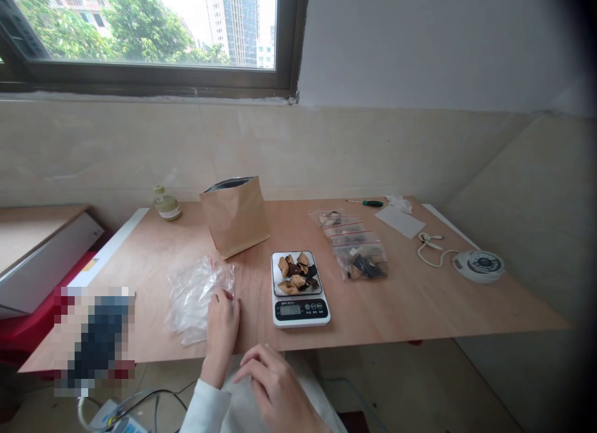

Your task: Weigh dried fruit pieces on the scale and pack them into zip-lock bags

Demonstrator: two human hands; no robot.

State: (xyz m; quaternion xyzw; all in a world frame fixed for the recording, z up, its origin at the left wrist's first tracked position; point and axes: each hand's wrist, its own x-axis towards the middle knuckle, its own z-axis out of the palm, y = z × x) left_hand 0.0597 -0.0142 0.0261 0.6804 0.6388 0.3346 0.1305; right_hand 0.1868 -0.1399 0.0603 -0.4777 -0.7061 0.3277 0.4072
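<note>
My left hand [222,324] is at the right edge of a loose pile of clear zip bags [189,296], its fingers bent and closed on the plastic. The fingertips are partly hidden behind the hand. My right hand [277,383] is in front of the table's near edge, fingers loosely curved and apart, holding nothing. Ahead of it stands a white kitchen scale [302,321] with its display lit. Brown and dark dried pieces [297,272], like dried mushroom, lie on its tray. Behind the zip bags, a brown kraft pouch [237,216] stands with its top open.
Filled zip bags [361,259] overlap right of the scale. Farther back are a green-handled screwdriver [372,203] and a white sheet [400,221]. A white round device [479,266] with a cord sits far right. A greenish bottle [166,206] stands back left; a pixelated dark object [100,339] lies front left.
</note>
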